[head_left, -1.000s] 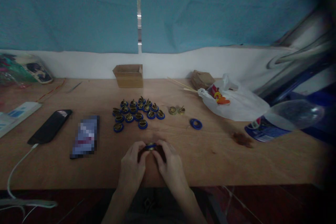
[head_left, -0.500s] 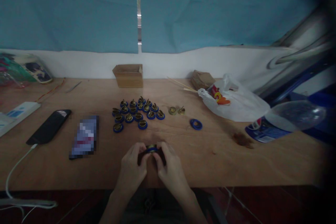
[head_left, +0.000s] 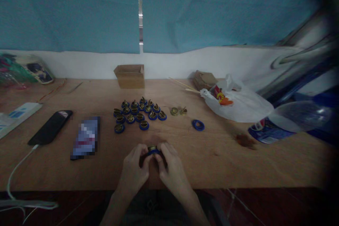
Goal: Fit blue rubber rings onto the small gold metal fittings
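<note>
Near the table's front edge, my left hand (head_left: 136, 163) and my right hand (head_left: 169, 162) pinch a small round piece (head_left: 153, 149) between them, brass-coloured with a blue rim. The fingertips of both hands hide its sides. Beyond my hands sits a cluster of similar blue-rimmed brass discs (head_left: 139, 117), many with a raised metal tab. To the right of that cluster lie two bare brass discs (head_left: 174, 111), (head_left: 183, 111) without blue rims. Further right rests a loose blue ring (head_left: 198, 125).
At the left lie a black phone (head_left: 50, 127) on a white cable, a blurred-out flat device (head_left: 86, 137) and a power strip (head_left: 19, 116). An open cardboard box (head_left: 131, 79) stands at the back. On the right are a white plastic bag (head_left: 246, 104) and a lying bottle (head_left: 288, 122).
The round piece between my fingertips has tilted slightly, so its lower edge now shows more blue. Both hands stay almost in the same place.
</note>
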Available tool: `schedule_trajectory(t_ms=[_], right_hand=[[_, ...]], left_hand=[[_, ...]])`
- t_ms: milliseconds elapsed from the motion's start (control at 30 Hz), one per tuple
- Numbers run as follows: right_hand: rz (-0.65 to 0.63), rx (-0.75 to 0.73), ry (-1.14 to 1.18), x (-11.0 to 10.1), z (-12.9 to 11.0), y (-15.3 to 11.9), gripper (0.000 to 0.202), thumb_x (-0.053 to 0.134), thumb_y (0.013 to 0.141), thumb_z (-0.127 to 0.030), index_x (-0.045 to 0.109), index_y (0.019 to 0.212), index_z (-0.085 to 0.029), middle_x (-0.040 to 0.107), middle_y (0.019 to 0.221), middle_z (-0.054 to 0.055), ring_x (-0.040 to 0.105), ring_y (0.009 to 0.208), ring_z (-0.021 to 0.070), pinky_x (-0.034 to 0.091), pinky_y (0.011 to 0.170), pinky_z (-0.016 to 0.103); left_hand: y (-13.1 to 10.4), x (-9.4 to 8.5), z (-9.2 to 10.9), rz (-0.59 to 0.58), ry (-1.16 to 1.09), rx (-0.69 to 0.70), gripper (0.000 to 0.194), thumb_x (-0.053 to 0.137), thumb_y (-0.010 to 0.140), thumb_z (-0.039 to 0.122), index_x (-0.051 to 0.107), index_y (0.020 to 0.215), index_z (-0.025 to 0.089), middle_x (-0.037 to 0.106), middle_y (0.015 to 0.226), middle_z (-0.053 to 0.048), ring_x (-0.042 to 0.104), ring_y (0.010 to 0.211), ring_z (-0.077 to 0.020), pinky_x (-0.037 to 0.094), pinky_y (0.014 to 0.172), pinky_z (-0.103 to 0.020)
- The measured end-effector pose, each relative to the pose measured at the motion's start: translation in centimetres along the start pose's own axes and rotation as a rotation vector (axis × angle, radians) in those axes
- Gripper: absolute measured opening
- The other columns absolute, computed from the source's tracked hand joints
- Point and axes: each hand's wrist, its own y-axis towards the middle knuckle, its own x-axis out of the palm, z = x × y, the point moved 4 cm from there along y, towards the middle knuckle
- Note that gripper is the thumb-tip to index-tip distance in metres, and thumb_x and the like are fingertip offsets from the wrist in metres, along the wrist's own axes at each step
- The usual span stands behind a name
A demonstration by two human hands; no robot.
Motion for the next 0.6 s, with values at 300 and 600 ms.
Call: schedule_trajectory(t_ms=[300, 600], right_hand=[[-0.039, 0.011, -0.006, -0.03, -0.35, 0.21, 0.017, 0.044, 0.084, -0.005, 0.045, 0.081, -0.021, 0.055, 0.088, 0.006, 0.051, 0.088, 0.0227, 0.042, 0.078, 0.037], [-0.018, 0.06, 0.014, -0.11, -0.06, -0.11, 0.011, 0.043, 0.089, -0.012, 0.045, 0.085, -0.022, 0.056, 0.088, 0.005, 0.054, 0.087, 0.0216, 0.043, 0.078, 0.036]], left_hand=[[0.04, -0.03, -0.06, -0.009, -0.03, -0.004, 0.01, 0.05, 0.081, 0.011, 0.047, 0.08, 0.021, 0.056, 0.075, 0.001, 0.058, 0.072, -0.0153, 0.045, 0.067, -0.026], [0.27, 0.23, -0.27, -0.027, -0.057, 0.005, 0.01, 0.048, 0.082, 0.012, 0.045, 0.08, 0.021, 0.054, 0.073, 0.001, 0.057, 0.069, -0.0153, 0.044, 0.065, -0.026]])
